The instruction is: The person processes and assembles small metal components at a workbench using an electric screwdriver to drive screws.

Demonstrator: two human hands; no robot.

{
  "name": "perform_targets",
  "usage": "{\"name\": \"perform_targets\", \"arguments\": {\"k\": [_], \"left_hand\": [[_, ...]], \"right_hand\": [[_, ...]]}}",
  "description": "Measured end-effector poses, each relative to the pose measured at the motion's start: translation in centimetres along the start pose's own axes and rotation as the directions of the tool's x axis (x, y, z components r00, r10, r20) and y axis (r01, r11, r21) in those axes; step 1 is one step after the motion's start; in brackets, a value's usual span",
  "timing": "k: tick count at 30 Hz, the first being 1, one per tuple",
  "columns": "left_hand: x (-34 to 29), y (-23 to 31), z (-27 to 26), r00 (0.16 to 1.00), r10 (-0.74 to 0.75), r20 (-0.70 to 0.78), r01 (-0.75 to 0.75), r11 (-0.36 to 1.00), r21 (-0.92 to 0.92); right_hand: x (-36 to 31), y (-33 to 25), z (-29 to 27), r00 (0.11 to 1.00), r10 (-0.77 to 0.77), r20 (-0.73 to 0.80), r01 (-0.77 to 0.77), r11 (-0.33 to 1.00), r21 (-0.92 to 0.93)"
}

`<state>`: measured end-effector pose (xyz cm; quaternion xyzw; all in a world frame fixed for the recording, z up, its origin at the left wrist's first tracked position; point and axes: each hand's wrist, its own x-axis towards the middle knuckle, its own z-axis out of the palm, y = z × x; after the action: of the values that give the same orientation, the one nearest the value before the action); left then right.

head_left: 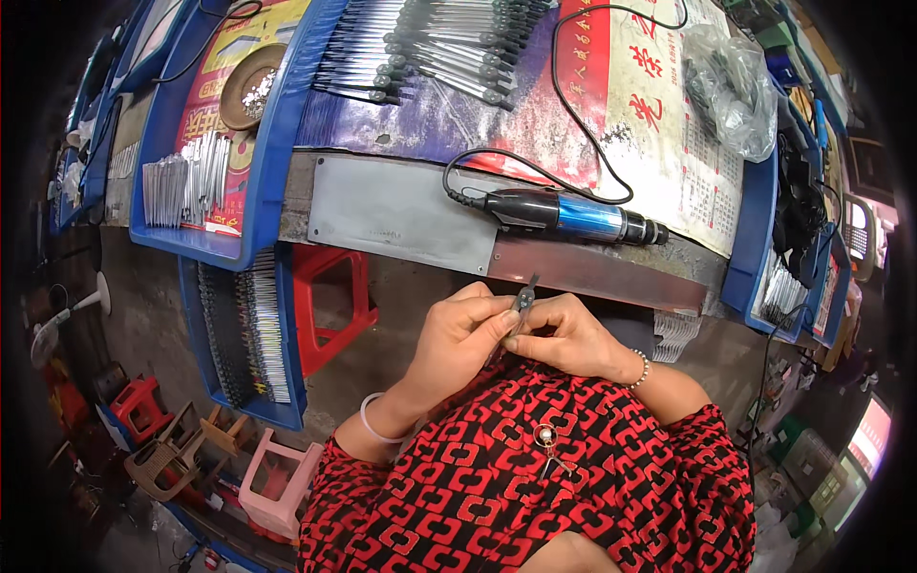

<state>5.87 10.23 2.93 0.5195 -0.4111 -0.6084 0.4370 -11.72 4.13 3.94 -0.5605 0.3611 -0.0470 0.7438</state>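
In front of my body, below the bench edge, my left hand [466, 329] and my right hand [565, 334] meet around a small dark grey part [524, 298]. It has a rounded head and a narrow tip that sticks up between my fingers. Both hands pinch it with thumb and fingers; its lower end is hidden behind them. On the bench above lie several slim silvery pieces [439, 53] with dark rounded ends, laid in rows. A blue and black electric screwdriver [564, 215] rests on its side near the bench edge, its black cable looping up.
A blue bin [267, 162] on the left contains flat metal strips [186, 181] and a round bowl [250, 88] of small bits. Under it hangs another blue bin [294, 413] of strips, beside a red stool [330, 310]. At right are a clear plastic bag [731, 91] and a blue bin [747, 277].
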Motion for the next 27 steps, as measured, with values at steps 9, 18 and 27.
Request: {"name": "perform_targets", "arguments": {"k": [9,18,27], "left_hand": [[0.5,0.7,-0.5,0.996,0.086,-0.01,-0.082,0.979,0.188],[0.1,0.9,-1.2,0.992,0.104,0.074,-0.12,0.958,0.261],[-0.7,1.2,-2.0,0.985,0.115,0.129,-0.149,0.941,0.303]], "right_hand": [[1.0,0.8,0.3,1.0,0.029,-0.001,-0.028,0.977,0.212],[1.0,0.9,0.7,1.0,-0.01,0.027,0.005,0.982,0.19],[0.9,1.2,1.0,0.997,0.014,0.08,-0.02,0.997,0.075]]}}
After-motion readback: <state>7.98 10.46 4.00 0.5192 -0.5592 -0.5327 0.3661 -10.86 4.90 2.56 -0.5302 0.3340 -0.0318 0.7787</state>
